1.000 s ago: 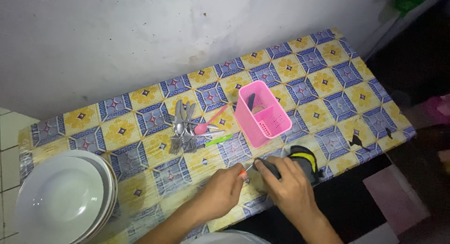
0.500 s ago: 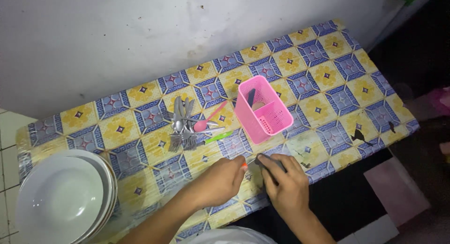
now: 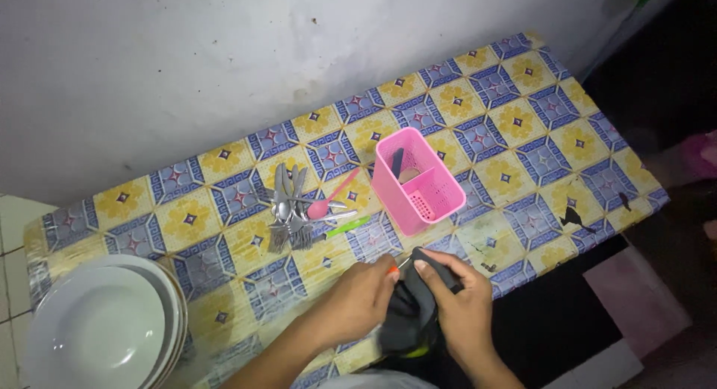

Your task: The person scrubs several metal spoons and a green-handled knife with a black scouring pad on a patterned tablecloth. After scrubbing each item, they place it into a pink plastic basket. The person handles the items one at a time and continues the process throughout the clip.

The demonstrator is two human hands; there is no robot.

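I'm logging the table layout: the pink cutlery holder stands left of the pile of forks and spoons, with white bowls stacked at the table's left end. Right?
Not quite. The head view shows the pink cutlery holder standing to the right of the pile of forks and spoons, not left of it. The rest holds: the white bowls are stacked at the left end of the table.

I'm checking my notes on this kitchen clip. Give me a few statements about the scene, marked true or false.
1. The pink cutlery holder stands upright on the patterned table. True.
2. The forks and spoons lie inside the holder. False: they lie on the table to its left.
3. Both hands, left hand and right hand, touch a dark grey cloth. True.
4. The white bowls sit at the table's right end. False: at its left end.
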